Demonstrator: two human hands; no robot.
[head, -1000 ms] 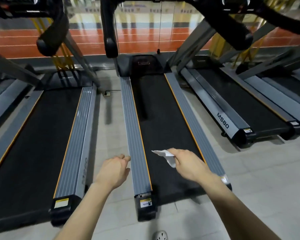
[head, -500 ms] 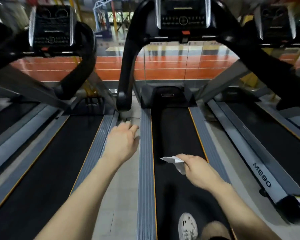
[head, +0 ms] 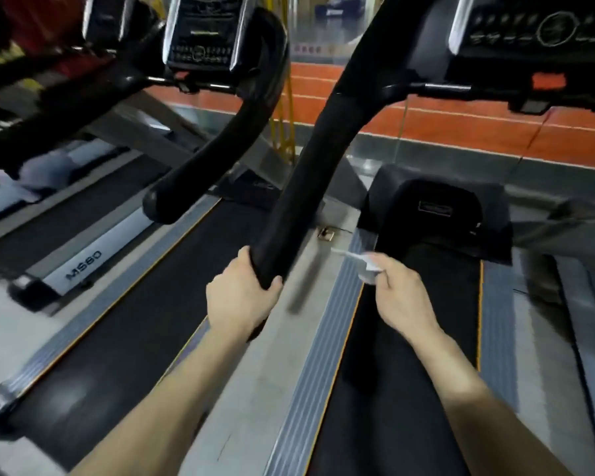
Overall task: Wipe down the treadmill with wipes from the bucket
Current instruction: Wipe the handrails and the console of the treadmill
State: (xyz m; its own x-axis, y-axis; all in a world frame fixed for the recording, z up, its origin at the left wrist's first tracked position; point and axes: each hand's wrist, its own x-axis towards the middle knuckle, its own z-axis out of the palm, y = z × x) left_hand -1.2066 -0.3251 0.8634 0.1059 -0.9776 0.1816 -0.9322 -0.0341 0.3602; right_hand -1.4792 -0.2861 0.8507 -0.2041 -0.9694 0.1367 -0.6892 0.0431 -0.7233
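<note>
I stand on the black belt [head: 409, 338] of the treadmill, whose console [head: 543, 32] is at the upper right. My left hand [head: 241, 297] grips the lower end of its black left handrail [head: 310, 159]. My right hand [head: 402, 297] holds a crumpled white wipe [head: 363, 264] above the grey left side rail [head: 327, 355], a short way right of the handrail. The wipe touches nothing that I can see. No bucket is in view.
A second treadmill stands to the left with its belt [head: 134, 321], curved handrail [head: 220, 139] and console [head: 203, 32]. A third one marked MS80 [head: 83, 266] is farther left. A strip of grey floor [head: 255, 389] runs between the machines.
I have moved forward onto the treadmill. My left hand has risen from open in the air and closed round the left handrail. My right hand has carried the wipe forward and to the left.
</note>
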